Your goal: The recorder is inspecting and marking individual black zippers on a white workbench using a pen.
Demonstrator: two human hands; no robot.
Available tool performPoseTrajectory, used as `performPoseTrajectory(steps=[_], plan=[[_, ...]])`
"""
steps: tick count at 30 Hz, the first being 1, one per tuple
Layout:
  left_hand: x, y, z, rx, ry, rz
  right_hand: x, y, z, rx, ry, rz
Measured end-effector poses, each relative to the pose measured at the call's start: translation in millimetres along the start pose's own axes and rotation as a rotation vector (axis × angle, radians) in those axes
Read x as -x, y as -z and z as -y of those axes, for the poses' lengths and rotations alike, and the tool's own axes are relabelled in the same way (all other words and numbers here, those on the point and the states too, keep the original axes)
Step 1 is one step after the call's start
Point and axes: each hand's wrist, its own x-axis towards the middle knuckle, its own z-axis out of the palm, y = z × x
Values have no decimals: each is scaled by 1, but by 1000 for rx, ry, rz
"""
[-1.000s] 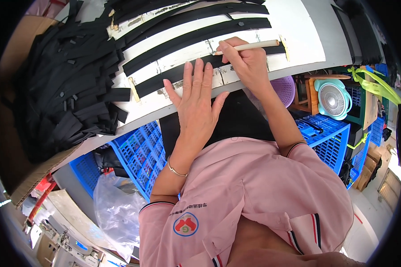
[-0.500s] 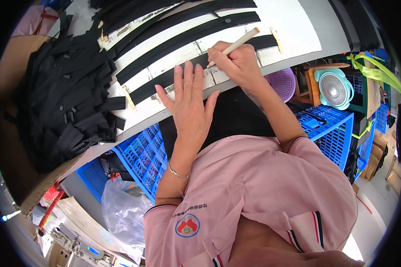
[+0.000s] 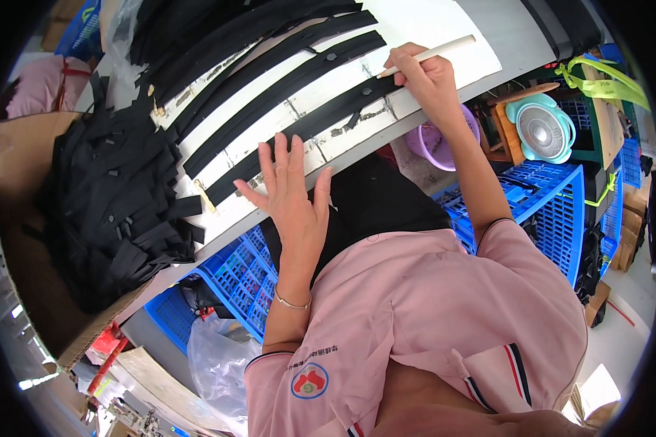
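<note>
My right hand (image 3: pixel 428 79) pinches a white pencil (image 3: pixel 448 48), its tip down at the right part of the nearest black strap (image 3: pixel 329 119). That strap lies flat along a white board (image 3: pixel 463 62) marked with dark lines. My left hand (image 3: pixel 290 193) rests with fingers spread, the fingertips on the strap's left part. A small dark piece (image 3: pixel 366 92) sits on the strap, and another dark bit (image 3: pixel 354 119) lies at its near edge. Further straps (image 3: pixel 299 76) run side by side beyond it.
A cardboard box (image 3: pixel 33 149) heaped with cut black straps (image 3: pixel 116 197) stands at the left. Below the table edge are blue crates (image 3: pixel 233 273), a purple basket (image 3: pixel 474 127) and a clear plastic bag (image 3: pixel 215 360). A turquoise fan (image 3: pixel 541 131) stands at the right.
My right hand has moved the pencil to the right along the nearest strap. My left hand stays spread on it, somewhat lower in view. Small dark pieces now show where the right hand was.
</note>
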Motion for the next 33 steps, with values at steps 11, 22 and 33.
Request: performPoseTrajectory(steps=[11,22,33], plan=[[-80,-47,-57,267,-214,-215,-2,-3,-9,45,2,51],[-95,-61,-62,211,-203,-246,0,-4,-4,88,1,47],[-94,-64,-61,212,-204,-252,3,0,-10,70,14,42]])
